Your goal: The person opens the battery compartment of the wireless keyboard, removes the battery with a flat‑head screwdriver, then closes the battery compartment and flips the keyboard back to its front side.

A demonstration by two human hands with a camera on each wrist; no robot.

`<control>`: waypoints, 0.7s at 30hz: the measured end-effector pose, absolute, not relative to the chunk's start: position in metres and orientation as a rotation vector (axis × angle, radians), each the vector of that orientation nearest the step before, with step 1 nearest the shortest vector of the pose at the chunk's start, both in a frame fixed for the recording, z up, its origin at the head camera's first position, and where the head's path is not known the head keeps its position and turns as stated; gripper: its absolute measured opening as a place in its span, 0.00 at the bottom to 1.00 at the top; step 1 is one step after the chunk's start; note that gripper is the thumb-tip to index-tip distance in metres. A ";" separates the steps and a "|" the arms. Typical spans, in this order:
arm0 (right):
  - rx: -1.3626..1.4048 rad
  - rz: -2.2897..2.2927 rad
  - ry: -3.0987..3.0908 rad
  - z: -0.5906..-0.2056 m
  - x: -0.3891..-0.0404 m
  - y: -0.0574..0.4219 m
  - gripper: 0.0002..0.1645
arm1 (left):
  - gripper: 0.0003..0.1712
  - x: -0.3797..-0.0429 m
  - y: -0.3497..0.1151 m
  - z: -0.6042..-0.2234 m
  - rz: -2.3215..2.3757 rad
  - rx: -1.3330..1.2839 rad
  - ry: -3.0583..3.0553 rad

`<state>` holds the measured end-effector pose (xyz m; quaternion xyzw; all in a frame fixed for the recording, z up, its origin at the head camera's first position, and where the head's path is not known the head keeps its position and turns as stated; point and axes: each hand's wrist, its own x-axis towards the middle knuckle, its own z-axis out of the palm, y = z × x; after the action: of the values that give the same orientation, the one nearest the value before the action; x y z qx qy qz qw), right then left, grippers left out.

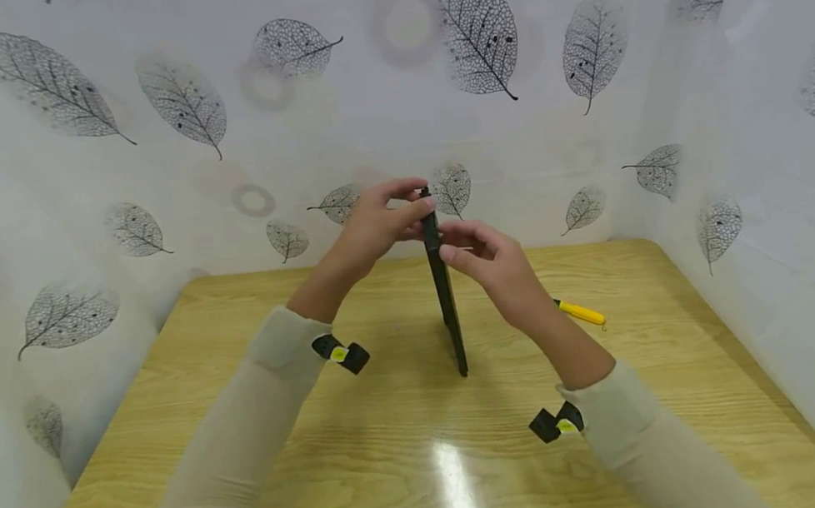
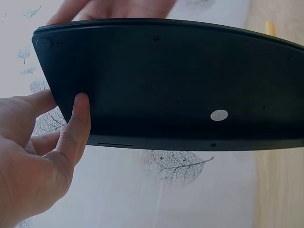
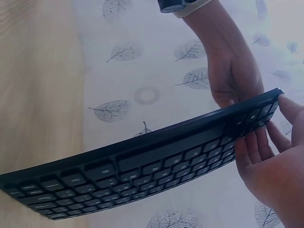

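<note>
yellow-handled tool [image 1: 582, 313] on wooden tabletop [image 1: 356, 461], pale leaf-print backdrop [image 1: 377, 123] behind and at both sides

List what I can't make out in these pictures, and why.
- Head view: one end of the slim, yellow-handled tool, hidden behind the bare right forearm.
- Left wrist view: print on the white oval sticker, too small and blurred.
- Left wrist view: one end of the black plastic keyboard, cut off by the right edge.
- Right wrist view: markings on the keyboard's black rectangular keys, too small and dim.

No text can be read on the keyboard [image 3: 147, 168] or its pale oval label [image 2: 219, 115].
</note>
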<state>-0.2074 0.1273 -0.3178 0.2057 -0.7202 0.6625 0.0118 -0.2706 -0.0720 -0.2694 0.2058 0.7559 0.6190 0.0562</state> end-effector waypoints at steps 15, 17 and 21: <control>0.677 1.962 -2.276 -0.298 -0.208 0.128 0.23 | 0.28 -0.269 -0.061 -0.266 1.888 0.637 2.259; 0.679 1.959 -2.279 -0.298 -0.207 0.128 0.23 | 0.28 -0.269 -0.061 -0.266 1.882 0.644 2.261; 0.671 1.951 -2.287 -0.298 -0.207 0.129 0.23 | 0.29 -0.269 -0.060 -0.268 1.868 0.650 2.286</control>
<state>-0.2068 0.1291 -0.2975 0.2178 -0.7422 0.6331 0.0304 -0.2694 -0.0597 -0.2676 0.2148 0.7548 0.6169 0.0592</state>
